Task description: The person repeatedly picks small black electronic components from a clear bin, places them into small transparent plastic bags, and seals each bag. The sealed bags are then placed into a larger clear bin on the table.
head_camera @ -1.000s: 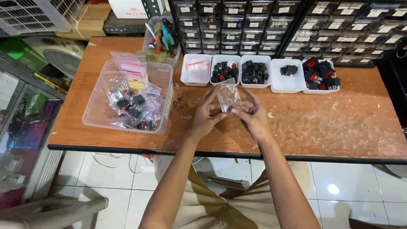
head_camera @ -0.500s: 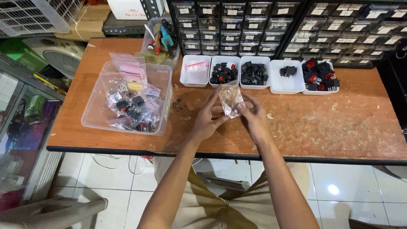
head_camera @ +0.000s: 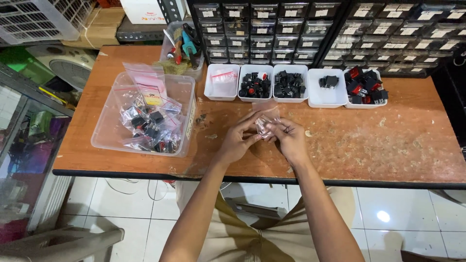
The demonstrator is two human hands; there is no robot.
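Both my hands meet over the middle of the worn wooden table (head_camera: 388,140). My left hand (head_camera: 237,140) and my right hand (head_camera: 290,139) together pinch a small clear plastic bag (head_camera: 266,121) held just above the tabletop. What the bag holds is too small to tell. Behind my hands stands a row of white trays: one with a clear bag (head_camera: 222,81), one with black and red switches (head_camera: 255,85), one with black switches (head_camera: 290,83), one nearly bare (head_camera: 328,87), and one with red and black switches (head_camera: 364,87).
A clear plastic tub (head_camera: 145,116) of bagged switches sits at the left. A container of hand tools (head_camera: 185,46) stands behind it. Black drawer cabinets (head_camera: 340,29) line the back edge. A white fan (head_camera: 68,68) and a basket (head_camera: 39,19) lie left of the table.
My hands have drawn slightly closer together and lowered the bag a little, turning it between the fingers. Nothing else on the table has moved.
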